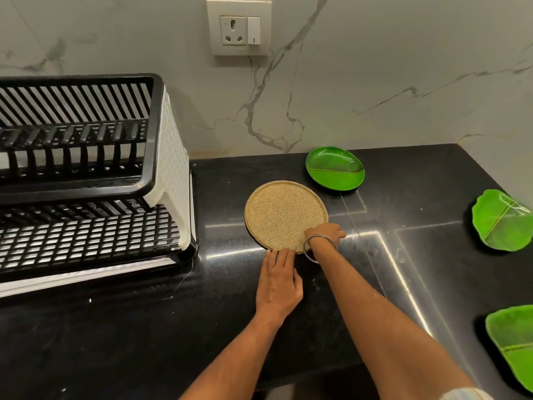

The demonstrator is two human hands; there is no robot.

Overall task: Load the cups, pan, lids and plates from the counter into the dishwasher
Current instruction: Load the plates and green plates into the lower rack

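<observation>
- speckled tan plate (284, 215) lies flat on the black counter (403, 203), just right of the dish rack (86, 168), with a strip of bare counter between them.
- left hand (278, 280) is flat on the counter, fingers straight, fingertips (284, 251) touching the plate's near rim. not gripping.
- right hand (324, 233) is at the plate's near-right rim, fingers curled down at the edge. cannot tell whether they have got under the rim or really hold it. metal bangle (318, 246) on that wrist.
- far green plate (334, 168) sits just behind-right of the tan plate, close to the marble wall (375, 82), narrow gap between the two.
- right green plate (503, 220) is well apart at the frame's right edge, partly cut off.
- near green plate (513, 342) is in the lower right, also cut off, by the counter's front edge.
- rack has two tiers, black slats, white side panel facing the plate.
- open counter in front of the rack and between the forearms.
- wall socket (239, 27) above, well off the counter.
</observation>
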